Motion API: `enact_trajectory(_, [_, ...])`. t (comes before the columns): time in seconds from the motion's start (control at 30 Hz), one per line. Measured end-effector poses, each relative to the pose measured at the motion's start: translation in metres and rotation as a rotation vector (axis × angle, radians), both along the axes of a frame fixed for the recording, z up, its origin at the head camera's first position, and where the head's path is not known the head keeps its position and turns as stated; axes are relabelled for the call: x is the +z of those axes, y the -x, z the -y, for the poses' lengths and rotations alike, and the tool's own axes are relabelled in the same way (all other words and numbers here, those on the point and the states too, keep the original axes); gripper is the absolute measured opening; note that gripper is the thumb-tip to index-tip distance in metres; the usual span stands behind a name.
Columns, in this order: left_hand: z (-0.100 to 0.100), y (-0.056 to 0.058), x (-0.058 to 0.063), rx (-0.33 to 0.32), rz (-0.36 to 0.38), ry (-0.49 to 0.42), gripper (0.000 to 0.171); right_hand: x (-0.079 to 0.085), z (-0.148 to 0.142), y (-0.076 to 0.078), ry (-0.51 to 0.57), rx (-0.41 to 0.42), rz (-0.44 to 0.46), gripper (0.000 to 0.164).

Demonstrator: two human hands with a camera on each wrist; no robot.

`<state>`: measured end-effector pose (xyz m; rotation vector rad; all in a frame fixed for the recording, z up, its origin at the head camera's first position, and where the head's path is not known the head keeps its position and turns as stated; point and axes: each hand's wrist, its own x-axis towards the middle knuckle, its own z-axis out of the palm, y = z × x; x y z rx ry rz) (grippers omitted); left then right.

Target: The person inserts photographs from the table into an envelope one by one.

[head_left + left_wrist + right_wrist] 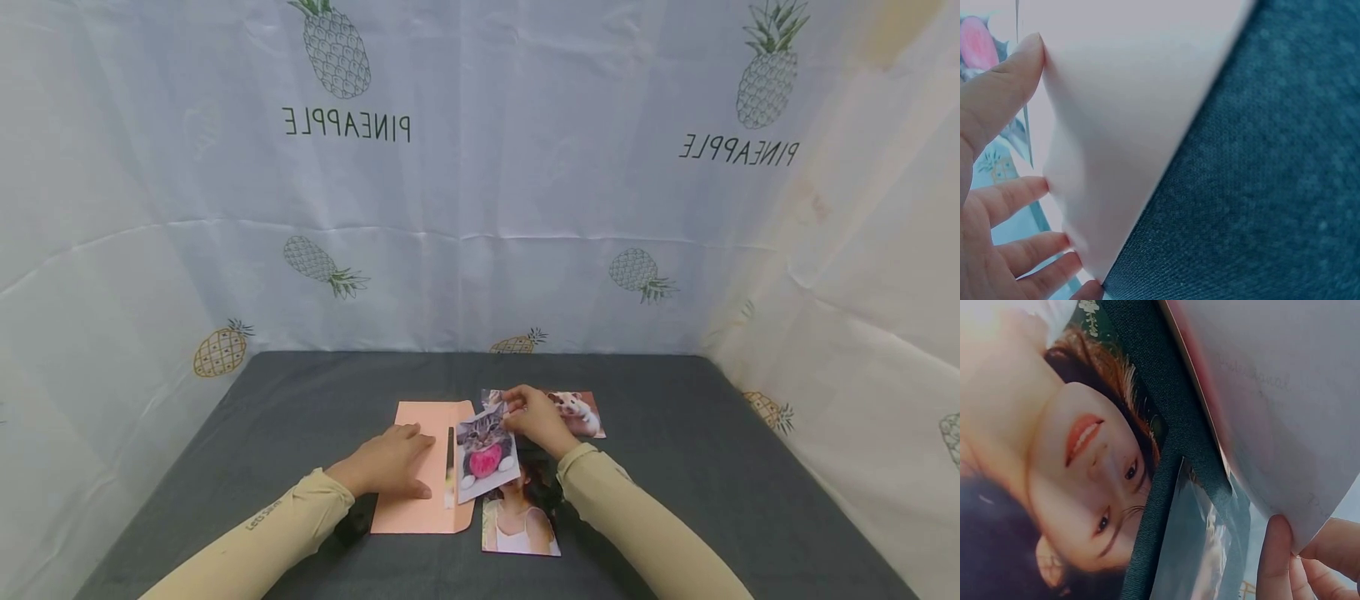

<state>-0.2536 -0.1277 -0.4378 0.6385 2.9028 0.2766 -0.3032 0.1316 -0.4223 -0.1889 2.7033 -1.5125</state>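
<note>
A peach envelope (pixel 420 517) lies flat on the table, its flap side to the right. My left hand (pixel 386 462) rests on it with fingers spread; in the left wrist view the fingertips touch the envelope's pale surface (pixel 1116 112). Between thumb and fingers, my right hand (pixel 536 417) pinches the upper right corner of a cat photo (pixel 486 458), tilted over the envelope's right part. Its whitish back (pixel 1279 394) with faint handwriting faces the right wrist camera. A narrow dark-and-pale strip (pixel 450 467) shows along the flap fold; what it belongs to I cannot tell.
A photo of a person (pixel 521 529) lies below the right hand, partly covered by the cat photo. Behind the hand lies a hamster photo (pixel 583 412), beside another, mostly hidden photo (pixel 491 397). Dark grey cloth (pixel 660 467) covers the table; pineapple-print curtains (pixel 480 167) surround it.
</note>
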Motion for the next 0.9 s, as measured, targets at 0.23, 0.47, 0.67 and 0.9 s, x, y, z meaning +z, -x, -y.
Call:
enact_trajectory(0.23, [0.0009, 0.0018, -0.0009, -0.005, -0.003, 0.008, 0.08, 0.0046, 0.0035, 0.003, -0.058, 0.009, -0.018, 0.037])
enact_trajectory(0.47, [0.0005, 0.0022, -0.002, -0.003, 0.001, 0.01, 0.08, 0.0074, 0.0068, 0.0039, -0.086, 0.022, -0.031, 0.036])
enact_trajectory(0.67, [-0.0001, 0.0001, 0.0004, -0.005, 0.006, 0.002, 0.08, 0.0056, 0.0087, 0.004, -0.088, 0.028, -0.026, 0.037])
enact_trajectory(0.9, [0.0006, -0.0004, -0.0006, -0.007, -0.005, -0.002, 0.08, 0.0009, 0.009, 0.0046, -0.048, 0.03, -0.003, 0.035])
